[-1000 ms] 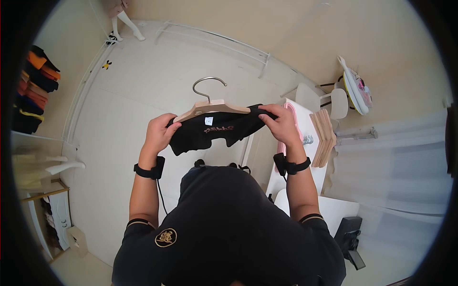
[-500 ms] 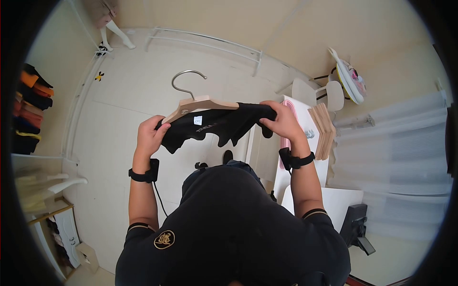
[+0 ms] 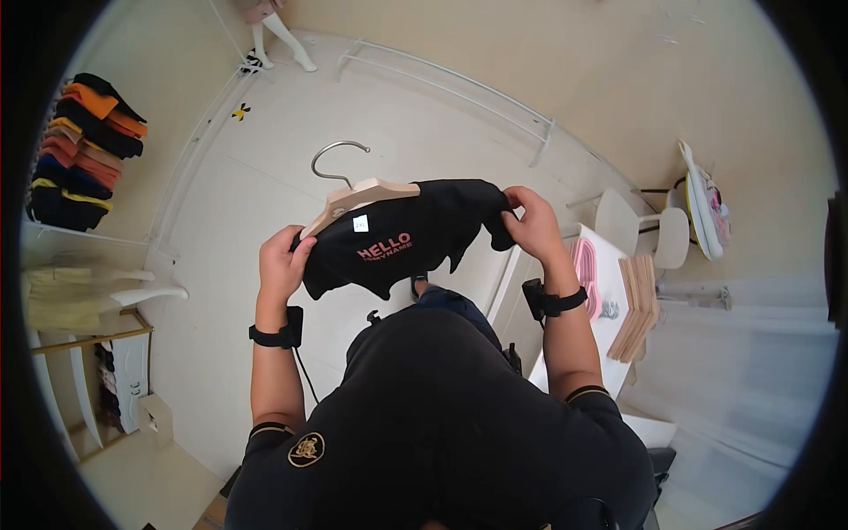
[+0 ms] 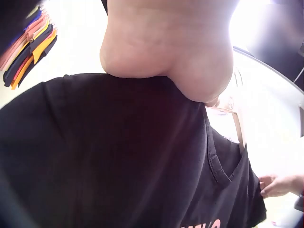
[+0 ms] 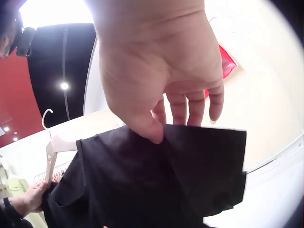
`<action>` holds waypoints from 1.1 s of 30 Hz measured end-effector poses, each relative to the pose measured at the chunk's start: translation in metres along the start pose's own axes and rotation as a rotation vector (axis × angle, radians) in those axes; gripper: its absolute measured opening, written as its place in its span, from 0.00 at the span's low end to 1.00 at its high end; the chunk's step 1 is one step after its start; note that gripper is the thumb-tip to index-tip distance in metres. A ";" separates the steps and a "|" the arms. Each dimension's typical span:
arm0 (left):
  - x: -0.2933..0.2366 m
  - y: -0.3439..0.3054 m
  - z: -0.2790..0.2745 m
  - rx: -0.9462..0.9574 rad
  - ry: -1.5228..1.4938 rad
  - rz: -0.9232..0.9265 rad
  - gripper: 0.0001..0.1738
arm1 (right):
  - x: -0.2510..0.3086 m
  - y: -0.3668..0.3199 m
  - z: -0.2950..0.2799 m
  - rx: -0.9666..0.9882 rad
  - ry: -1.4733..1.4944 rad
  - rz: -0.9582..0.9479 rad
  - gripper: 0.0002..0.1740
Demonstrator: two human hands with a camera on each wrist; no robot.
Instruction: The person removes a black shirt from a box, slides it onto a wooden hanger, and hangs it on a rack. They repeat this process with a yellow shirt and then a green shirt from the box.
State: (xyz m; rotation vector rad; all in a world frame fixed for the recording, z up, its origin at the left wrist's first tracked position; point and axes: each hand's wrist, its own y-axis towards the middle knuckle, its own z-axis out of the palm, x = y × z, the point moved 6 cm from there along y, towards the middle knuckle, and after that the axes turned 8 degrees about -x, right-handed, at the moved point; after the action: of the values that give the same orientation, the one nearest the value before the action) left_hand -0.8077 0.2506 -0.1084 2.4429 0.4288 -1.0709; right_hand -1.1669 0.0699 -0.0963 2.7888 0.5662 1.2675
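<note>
A small black T-shirt (image 3: 397, 234) with pink "HELLO" lettering hangs on a wooden hanger (image 3: 358, 196) with a metal hook. My left hand (image 3: 283, 263) grips the shirt's left shoulder and the hanger end. My right hand (image 3: 530, 221) pinches the shirt's right sleeve between thumb and fingers, seen close in the right wrist view, right hand (image 5: 161, 90) on black T-shirt (image 5: 142, 180). The left wrist view shows the heel of my left hand (image 4: 166, 47) against the black T-shirt (image 4: 104, 156), with the hanger (image 4: 235, 128) beyond.
A white table (image 3: 583, 318) on my right holds pink hangers (image 3: 585, 269) and a stack of wooden hangers (image 3: 638, 305). A white chair (image 3: 649, 230) stands behind it. Folded coloured clothes (image 3: 84, 146) fill a shelf at left. A clothes rail (image 3: 450, 84) runs along the far wall.
The shirt has been turned and spread so its "HELLO" print faces up. My view has swung, and both hands stay on the shirt's ends.
</note>
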 end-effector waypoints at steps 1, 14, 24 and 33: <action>-0.003 0.000 0.004 -0.030 0.017 -0.004 0.15 | -0.008 0.007 0.000 -0.022 -0.012 -0.057 0.17; -0.034 0.070 -0.002 -0.114 0.155 0.011 0.14 | 0.079 0.151 0.062 0.212 0.214 -0.604 0.12; 0.011 0.086 -0.045 -0.276 -0.012 -0.133 0.10 | 0.126 0.216 0.138 0.413 0.286 -0.649 0.08; 0.076 0.141 -0.089 -0.301 0.067 -0.133 0.11 | 0.205 0.273 0.226 0.511 0.223 -0.676 0.09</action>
State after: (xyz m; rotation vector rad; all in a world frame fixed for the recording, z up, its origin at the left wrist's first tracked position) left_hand -0.6410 0.1822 -0.0740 2.2119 0.7281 -0.9036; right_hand -0.7920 -0.0883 -0.0525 2.3799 1.8746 1.3918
